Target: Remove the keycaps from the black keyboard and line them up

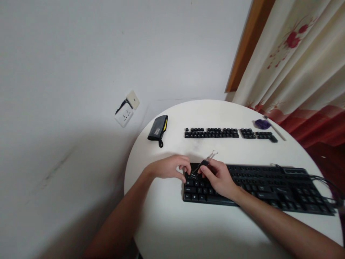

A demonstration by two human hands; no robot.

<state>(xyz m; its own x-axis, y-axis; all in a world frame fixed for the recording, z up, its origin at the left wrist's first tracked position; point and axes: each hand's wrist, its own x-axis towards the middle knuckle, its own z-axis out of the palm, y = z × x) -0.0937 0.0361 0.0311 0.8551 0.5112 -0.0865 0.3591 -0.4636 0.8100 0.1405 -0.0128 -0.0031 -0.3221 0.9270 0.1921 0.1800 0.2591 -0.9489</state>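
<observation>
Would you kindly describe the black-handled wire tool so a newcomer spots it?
On the round white table, find the long black keyboard. Over its left end, the bare right hand holds the black-handled wire tool, whose thin metal prongs set it apart from the black keys.

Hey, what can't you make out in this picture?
All in the head view:
Part of the keyboard: hidden by the right hand.
Lower wire tips of the keycap puller: too small and dark to tell whether they grip anything.
What the left hand touches: too blurred to tell.
Legends on the loose keycaps: too small.
Far end of the cable: lost at the right edge.
Label on the pouch: too small.
</observation>
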